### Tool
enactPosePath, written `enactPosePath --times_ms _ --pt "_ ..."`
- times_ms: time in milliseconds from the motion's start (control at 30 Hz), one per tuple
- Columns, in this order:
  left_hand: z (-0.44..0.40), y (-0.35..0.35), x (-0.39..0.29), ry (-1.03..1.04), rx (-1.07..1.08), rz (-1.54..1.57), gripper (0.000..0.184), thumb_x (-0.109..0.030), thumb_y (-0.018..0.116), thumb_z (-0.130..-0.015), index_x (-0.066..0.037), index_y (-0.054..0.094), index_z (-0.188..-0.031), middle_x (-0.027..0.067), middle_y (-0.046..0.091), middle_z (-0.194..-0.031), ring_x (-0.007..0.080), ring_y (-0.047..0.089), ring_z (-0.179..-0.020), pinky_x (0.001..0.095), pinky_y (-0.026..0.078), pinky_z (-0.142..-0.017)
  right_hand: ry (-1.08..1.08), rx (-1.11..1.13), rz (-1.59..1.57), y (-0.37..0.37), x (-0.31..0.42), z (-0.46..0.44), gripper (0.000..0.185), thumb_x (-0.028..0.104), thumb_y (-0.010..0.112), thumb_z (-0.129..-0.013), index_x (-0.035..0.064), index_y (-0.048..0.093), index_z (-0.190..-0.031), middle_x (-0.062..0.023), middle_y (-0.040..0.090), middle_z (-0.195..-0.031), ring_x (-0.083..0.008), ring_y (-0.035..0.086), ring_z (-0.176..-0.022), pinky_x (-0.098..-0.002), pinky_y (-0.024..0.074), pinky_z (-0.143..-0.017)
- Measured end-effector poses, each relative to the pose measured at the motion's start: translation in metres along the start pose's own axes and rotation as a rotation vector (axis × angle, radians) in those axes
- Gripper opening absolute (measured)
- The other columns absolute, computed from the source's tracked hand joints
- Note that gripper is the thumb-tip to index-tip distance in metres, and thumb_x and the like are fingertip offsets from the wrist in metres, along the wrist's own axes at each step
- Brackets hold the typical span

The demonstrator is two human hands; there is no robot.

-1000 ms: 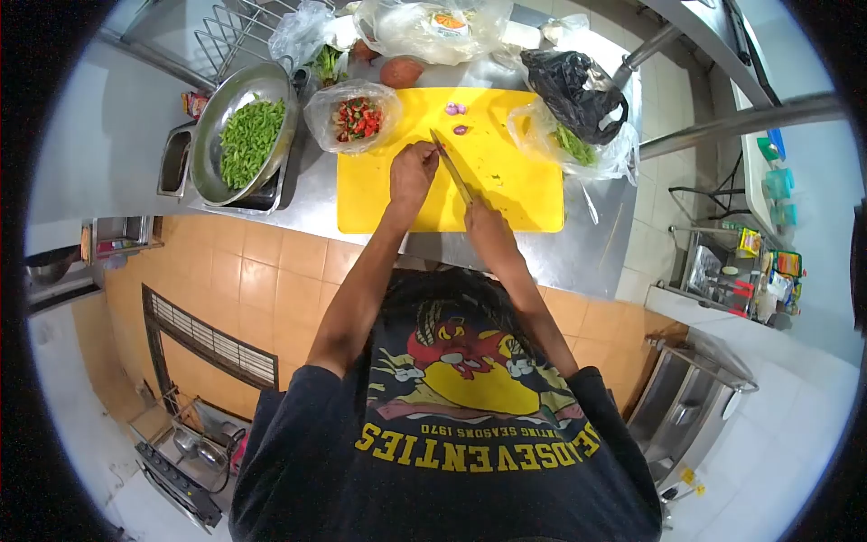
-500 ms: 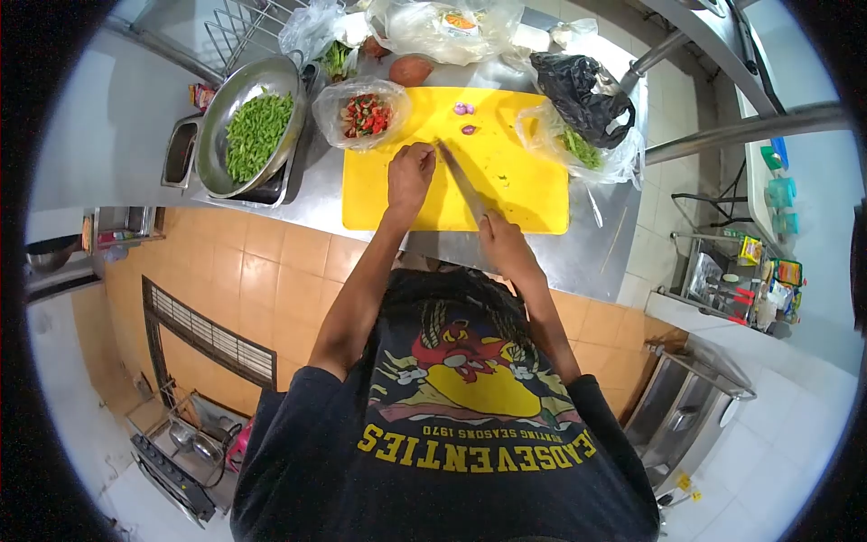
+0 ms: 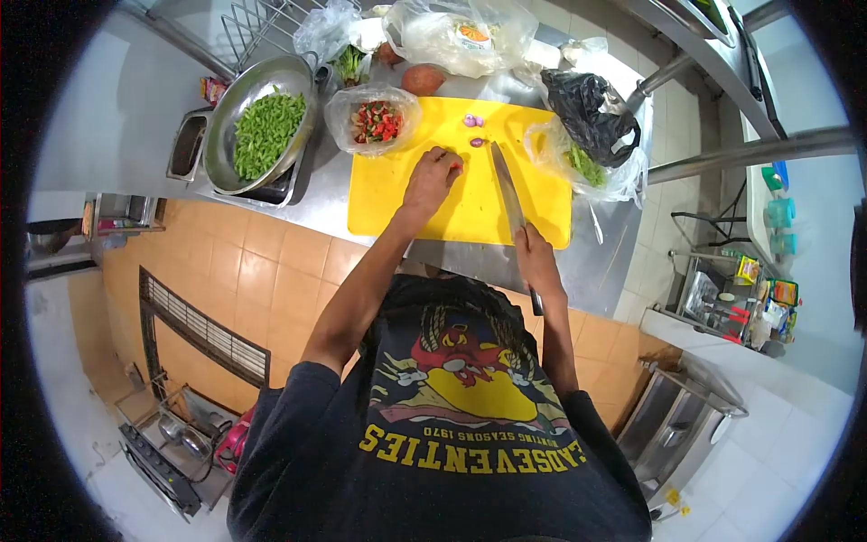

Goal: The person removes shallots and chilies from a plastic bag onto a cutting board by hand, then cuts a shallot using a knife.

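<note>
My right hand (image 3: 538, 262) is wrapped round the dark handle of a long kitchen knife (image 3: 508, 191), its blade pointing away from me over the yellow cutting board (image 3: 406, 221). My left hand (image 3: 431, 183) is over the board with its fingers curled together. At those fingertips shows a small red piece (image 3: 456, 167), too small to name surely. Peeled shallots (image 3: 473, 120) lie near the far edge, and a darker unpeeled-looking shallot (image 3: 477, 143) sits just nearer to me, close to the knife tip.
Left of the board, an open plastic bag (image 3: 334, 122) holds chopped red pieces, beside a large metal pan (image 3: 214, 149) of cut green vegetables. A black plastic bag (image 3: 591, 113) and clear bags lie at the right. Behind are a brown round root (image 3: 423, 80) and a white bag (image 3: 442, 41).
The knife and my right hand have swung to the right, away from my left hand. My left hand has shifted slightly right, and a red piece now shows at its fingertips.
</note>
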State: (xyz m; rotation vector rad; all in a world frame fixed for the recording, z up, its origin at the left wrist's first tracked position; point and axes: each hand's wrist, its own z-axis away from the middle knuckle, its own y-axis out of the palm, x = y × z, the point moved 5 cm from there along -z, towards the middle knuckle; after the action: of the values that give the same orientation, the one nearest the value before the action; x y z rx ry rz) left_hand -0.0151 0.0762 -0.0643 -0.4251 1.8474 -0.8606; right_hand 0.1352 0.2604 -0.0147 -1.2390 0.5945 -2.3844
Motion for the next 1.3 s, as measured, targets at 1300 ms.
enactPosePath --times_ms 1300 --pt "-0.032 -0.047 0.000 0.044 -0.148 0.165 0.012 -0.007 0.063 -0.089 -0.001 0.067 -0.100 0.0165 0.066 -0.098 0.0269 0.066 -0.077 0.0328 0.055 -0.062 -0.101 -0.051 -0.239 0.002 -0.027 -0.017 0.021 0.020 0.038 -0.102 0.0017 0.047 -0.103 -0.0077 0.059 -0.069 -0.0143 0.047 -0.034 -0.0296 0.0396 -0.033"
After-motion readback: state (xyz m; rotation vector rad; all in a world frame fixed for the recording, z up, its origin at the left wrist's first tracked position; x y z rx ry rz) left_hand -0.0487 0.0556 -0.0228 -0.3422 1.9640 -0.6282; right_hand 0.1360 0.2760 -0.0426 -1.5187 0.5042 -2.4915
